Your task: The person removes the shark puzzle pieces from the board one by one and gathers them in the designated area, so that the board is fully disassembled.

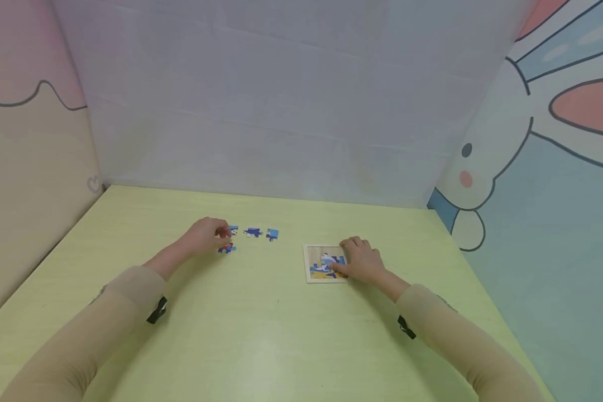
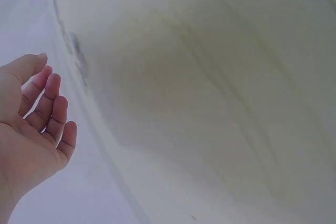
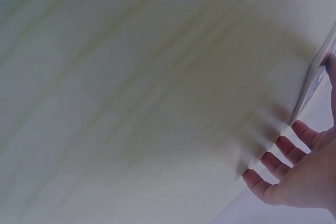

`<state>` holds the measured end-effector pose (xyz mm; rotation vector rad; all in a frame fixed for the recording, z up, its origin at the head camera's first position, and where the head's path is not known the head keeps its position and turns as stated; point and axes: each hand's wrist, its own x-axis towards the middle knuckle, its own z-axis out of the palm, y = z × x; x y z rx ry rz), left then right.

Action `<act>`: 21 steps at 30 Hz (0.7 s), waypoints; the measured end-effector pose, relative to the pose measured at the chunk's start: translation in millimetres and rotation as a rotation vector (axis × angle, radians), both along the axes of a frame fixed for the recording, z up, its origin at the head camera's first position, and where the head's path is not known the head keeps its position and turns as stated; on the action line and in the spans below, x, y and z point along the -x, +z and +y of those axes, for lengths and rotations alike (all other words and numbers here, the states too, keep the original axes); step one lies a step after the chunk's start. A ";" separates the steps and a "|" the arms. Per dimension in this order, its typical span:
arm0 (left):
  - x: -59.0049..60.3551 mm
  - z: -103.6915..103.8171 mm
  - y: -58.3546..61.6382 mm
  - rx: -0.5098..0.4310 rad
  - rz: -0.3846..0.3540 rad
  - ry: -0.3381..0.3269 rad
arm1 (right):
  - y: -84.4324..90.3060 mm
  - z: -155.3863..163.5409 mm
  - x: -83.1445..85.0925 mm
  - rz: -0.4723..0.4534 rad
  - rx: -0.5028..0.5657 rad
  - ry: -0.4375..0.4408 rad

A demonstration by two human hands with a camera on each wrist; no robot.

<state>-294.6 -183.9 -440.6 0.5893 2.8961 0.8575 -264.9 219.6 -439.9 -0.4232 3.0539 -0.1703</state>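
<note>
My left hand [image 1: 207,234] hovers at the small group of loose jigsaw pieces, fingers loosely curled. In the left wrist view this hand [image 2: 39,114] has nothing visible between thumb and fingers. A red-and-blue jigsaw piece [image 1: 226,249] lies just under its fingertips, and another piece [image 1: 234,229] is partly behind them. My right hand [image 1: 363,261] rests over the right side of a square puzzle tray [image 1: 321,281]. Its thumb touches the joined pieces [image 1: 321,268] inside. In the right wrist view the other fingers [image 3: 283,150] stretch out along the tray's edge [image 3: 307,85].
Two more loose pieces lie right of the left hand: a dark-blue-and-white piece [image 1: 253,232] and a light-blue piece [image 1: 272,234]. The pale yellow table [image 1: 261,335] meets a plain back wall [image 1: 281,111]. Side panels carry cartoon drawings, including a rabbit [image 1: 482,167].
</note>
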 end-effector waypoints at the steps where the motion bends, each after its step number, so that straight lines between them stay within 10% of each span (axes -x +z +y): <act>1: -1.1 2.9 2.7 -0.007 0.004 -0.006 | -0.2 0.2 0.6 0.000 -0.003 0.003; 21: -18.5 100.2 43.5 -0.178 0.059 -0.174 | 7.2 15.5 8.2 -0.129 0.080 0.054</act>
